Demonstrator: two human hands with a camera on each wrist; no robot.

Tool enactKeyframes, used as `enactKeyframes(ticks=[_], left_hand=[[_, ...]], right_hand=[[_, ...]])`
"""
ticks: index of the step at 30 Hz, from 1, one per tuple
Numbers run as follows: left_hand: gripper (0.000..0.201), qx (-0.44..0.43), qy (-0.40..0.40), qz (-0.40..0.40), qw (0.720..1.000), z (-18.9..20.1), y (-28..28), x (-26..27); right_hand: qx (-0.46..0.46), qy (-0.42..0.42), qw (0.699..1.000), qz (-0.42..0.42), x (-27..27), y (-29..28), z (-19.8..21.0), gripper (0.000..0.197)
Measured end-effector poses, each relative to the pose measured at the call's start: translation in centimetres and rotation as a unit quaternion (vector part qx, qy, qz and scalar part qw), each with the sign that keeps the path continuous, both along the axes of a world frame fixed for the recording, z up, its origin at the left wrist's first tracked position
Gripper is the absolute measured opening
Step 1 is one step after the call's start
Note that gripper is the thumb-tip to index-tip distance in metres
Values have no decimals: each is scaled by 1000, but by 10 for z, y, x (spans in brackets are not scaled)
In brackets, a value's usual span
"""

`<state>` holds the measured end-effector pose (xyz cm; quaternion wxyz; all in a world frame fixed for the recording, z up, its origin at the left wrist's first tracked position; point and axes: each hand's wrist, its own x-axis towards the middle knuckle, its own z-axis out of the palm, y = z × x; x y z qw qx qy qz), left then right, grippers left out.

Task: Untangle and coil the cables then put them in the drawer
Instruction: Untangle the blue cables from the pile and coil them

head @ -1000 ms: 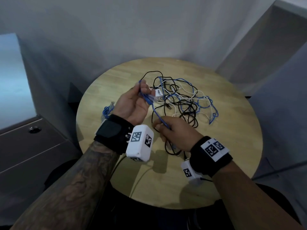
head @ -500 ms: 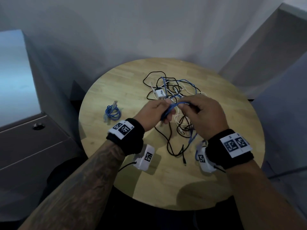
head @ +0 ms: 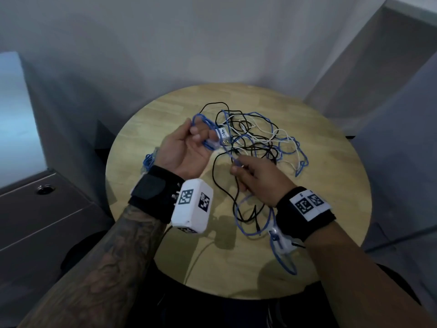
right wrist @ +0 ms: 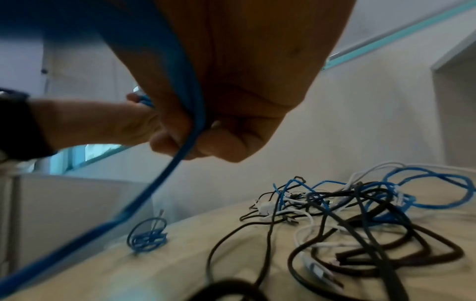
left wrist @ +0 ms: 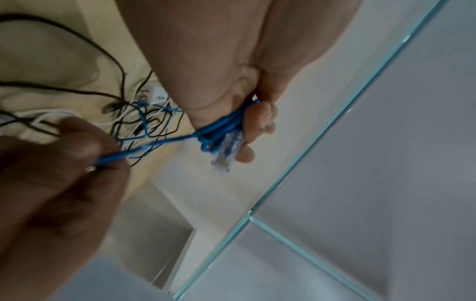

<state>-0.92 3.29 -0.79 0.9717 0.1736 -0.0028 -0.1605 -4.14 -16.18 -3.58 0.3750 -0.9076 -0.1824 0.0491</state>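
Head cam looks down at my round table (head: 165, 245); both wrist cams sit close, sharing the cable tangle (head: 255, 138).

The left hand (head: 189, 150) is raised over the bench (head: 319, 233), wound loops of cable (head: 205, 129) around its fingers. The right hand (head: 260, 181) sits just beside it, nearer the person, pinching the same cable. Beyond both hands the tangle of cables (head: 260, 138) lies on the bench. A small coiled cable (head: 147, 160) lies on the bench left of the left hand. Further left stands a drawer unit (head: 47, 209).
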Motion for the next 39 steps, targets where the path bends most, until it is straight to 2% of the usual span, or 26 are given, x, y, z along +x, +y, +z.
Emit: enactKeyframes(ticks=[3,5,7,8,9,10,12,13,14,15,17,20,21,22,25,26,28,30,33,35,36,37,38,39], left_hand=[[31,35,-6,60,998,-3,9,10],[30,108,-19,110,988,-10,11,15],[27,199,-34,174,964,-18,13,21],[24,267,-54,204,940,-21,12,23],[22,355,-83,226,903,-23,11,23],[20,450,-120,236,853,-24,8,20],[19,589,-200,204,756,-24,-2,10],[19,624,-237,168,725,-23,-8,5],[21,643,-261,126,709,-22,-15,-1],[24,644,-269,81,711,-20,-20,-7],[30,622,-262,-3,738,-18,-27,-15],[32,581,-262,-80,766,-11,-31,-24],[33,551,-246,-99,791,-8,-31,-24],[35,505,-216,-116,828,-6,-30,-24],[33,274,-107,-135,946,1,-23,-21],[31,193,-79,-123,970,3,-19,-18],[31,87,-38,-72,993,2,-10,-11],[32,58,-8,-9,998,-2,-3,-6],[31,87,14,75,993,-9,1,2],[29,146,16,135,980,-14,1,8],[27,204,-6,161,966,-16,1,10],[25,292,-45,181,938,-18,-1,10],[23,402,-96,186,891,-18,-3,6],[22,505,-152,172,832,-18,-8,0]], right_hand=[[-53,16,998,33,-6,9,2,19],[-83,12,995,49,-11,13,7,18],[-94,-2,994,49,-15,13,12,20],[-75,-11,996,42,-17,11,15,20],[-43,-23,998,30,-18,8,19,20],[-6,-40,999,12,-19,6,23,19],[77,-71,994,-33,-20,3,33,13],[114,-85,988,-54,-19,1,38,12],[140,-103,982,-71,-18,-2,40,13],[152,-125,977,-83,-15,-4,41,14],[143,-172,970,-94,-10,-11,39,13],[135,-207,963,-106,1,-20,32,12],[131,-206,964,-109,4,-23,28,13],[125,-197,966,-112,7,-25,23,14],[67,-112,986,-104,12,-24,7,19],[49,-81,992,-86,11,-21,2,20],[15,-30,999,-36,6,-10,-2,21],[-49,-12,999,13,-2,3,-1,20],[-101,15,993,58,-11,14,4,12],[-93,6,993,74,-16,14,7,8],[-71,2,995,75,-18,13,10,6],[-45,-3,996,71,-20,13,14,5],[-17,-8,998,65,-21,12,20,5],[8,-17,998,54,-21,10,26,6]])
